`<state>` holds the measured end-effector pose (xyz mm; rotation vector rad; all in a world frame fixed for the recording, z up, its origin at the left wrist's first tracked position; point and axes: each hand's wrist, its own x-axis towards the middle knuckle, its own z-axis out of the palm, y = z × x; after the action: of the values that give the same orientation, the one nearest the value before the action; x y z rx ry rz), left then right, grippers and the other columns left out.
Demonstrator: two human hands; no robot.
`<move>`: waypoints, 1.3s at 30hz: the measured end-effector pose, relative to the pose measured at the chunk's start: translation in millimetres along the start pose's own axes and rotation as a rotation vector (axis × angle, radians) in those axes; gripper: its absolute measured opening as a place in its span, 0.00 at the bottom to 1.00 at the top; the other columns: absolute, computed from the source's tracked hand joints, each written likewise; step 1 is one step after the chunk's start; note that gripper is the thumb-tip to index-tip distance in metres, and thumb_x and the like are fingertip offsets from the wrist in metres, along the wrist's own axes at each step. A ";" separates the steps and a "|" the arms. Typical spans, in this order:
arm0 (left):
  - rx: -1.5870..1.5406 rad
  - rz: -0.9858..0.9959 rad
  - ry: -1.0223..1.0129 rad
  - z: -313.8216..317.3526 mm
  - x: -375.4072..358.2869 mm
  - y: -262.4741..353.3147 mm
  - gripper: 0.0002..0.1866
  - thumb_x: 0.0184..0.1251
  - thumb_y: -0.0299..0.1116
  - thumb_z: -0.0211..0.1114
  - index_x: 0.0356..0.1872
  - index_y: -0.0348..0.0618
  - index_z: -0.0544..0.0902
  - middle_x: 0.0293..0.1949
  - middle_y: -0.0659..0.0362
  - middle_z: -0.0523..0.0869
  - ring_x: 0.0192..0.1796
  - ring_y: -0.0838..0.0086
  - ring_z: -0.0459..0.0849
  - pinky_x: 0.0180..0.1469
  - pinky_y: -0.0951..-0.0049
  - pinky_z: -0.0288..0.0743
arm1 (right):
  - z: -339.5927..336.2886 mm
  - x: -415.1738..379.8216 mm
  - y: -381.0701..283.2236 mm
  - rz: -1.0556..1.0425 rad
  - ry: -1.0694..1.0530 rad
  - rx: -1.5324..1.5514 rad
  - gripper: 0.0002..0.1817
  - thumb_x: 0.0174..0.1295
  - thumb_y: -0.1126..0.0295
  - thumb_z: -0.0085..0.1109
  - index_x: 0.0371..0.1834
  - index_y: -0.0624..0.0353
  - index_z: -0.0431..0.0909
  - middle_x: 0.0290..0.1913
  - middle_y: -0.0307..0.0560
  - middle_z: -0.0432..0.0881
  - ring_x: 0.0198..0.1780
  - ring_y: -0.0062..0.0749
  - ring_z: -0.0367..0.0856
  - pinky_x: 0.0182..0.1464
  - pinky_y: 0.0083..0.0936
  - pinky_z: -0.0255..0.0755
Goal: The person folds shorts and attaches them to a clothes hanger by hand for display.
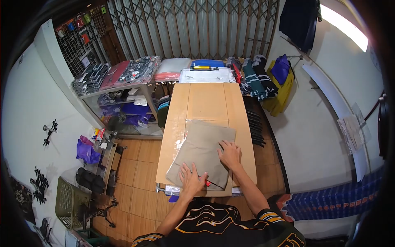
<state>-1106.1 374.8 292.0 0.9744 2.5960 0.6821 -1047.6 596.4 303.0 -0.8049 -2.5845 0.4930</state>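
Observation:
A folded beige garment (205, 142) lies on the brown cardboard-topped table (205, 101), a little askew, with a thin pale edge along its left side. My left hand (191, 180) rests on its near left part, fingers spread over the cloth. A small red tag (207, 183) shows beside the left thumb, by a dark line at the near edge. Farther up, my right hand (229, 154) lies on the garment's right side with fingers apart and slightly bent. Neither hand grips anything.
At the table's far end are a white board (207, 75) and a yellow-black tool (203, 68). A glass cabinet (127, 109) bearing packed clothes (140, 69) stands at the left. Dark hangers (255, 123) hang along the right side. A green chair (70, 201) stands lower left.

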 end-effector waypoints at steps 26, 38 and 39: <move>-0.216 0.269 0.324 -14.0 267.6 -16.9 0.26 0.56 0.33 0.74 0.56 0.38 0.78 0.70 0.38 0.68 0.72 0.45 0.66 0.68 0.49 0.65 | 51.1 -49.9 -46.2 0.050 0.136 -0.139 0.28 0.64 0.57 0.62 0.67 0.55 0.74 0.66 0.77 0.69 0.69 0.70 0.66 0.70 0.62 0.55; -0.725 0.199 0.056 -74.9 233.5 8.9 0.24 0.57 0.20 0.66 0.58 0.39 0.75 0.40 0.52 0.88 0.41 0.71 0.85 0.45 0.72 0.78 | 51.6 -25.2 -45.1 0.097 0.223 -0.036 0.32 0.61 0.56 0.65 0.66 0.62 0.73 0.64 0.72 0.73 0.68 0.63 0.67 0.70 0.54 0.59; -0.724 0.200 0.058 -75.1 227.2 8.7 0.24 0.57 0.20 0.66 0.58 0.39 0.75 0.40 0.52 0.88 0.41 0.71 0.85 0.45 0.72 0.78 | 48.1 -24.2 -45.9 0.096 0.224 -0.035 0.32 0.61 0.56 0.65 0.66 0.62 0.73 0.64 0.72 0.73 0.68 0.63 0.67 0.70 0.54 0.59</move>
<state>-1298.8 509.3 338.1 0.9619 2.0203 1.5664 -1072.5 536.2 275.2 -0.9422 -2.3634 0.3630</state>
